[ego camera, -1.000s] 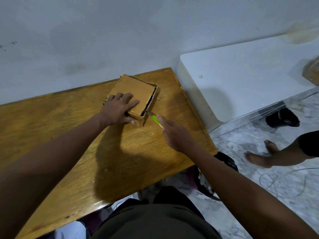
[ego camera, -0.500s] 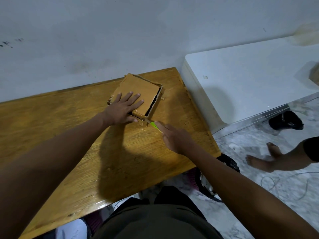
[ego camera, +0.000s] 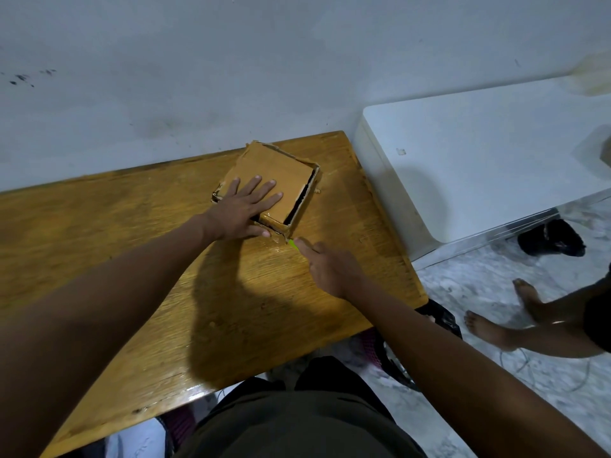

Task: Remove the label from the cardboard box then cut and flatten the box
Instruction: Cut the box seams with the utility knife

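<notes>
A person's left hand [ego camera: 243,209] lies flat, fingers spread, on a cardboard box [ego camera: 276,180] at the far edge of a wooden table [ego camera: 132,259] against a wall. The right hand [ego camera: 330,262], fingers curled, grips a green cutter [ego camera: 293,243] at the box's near corner.
</notes>
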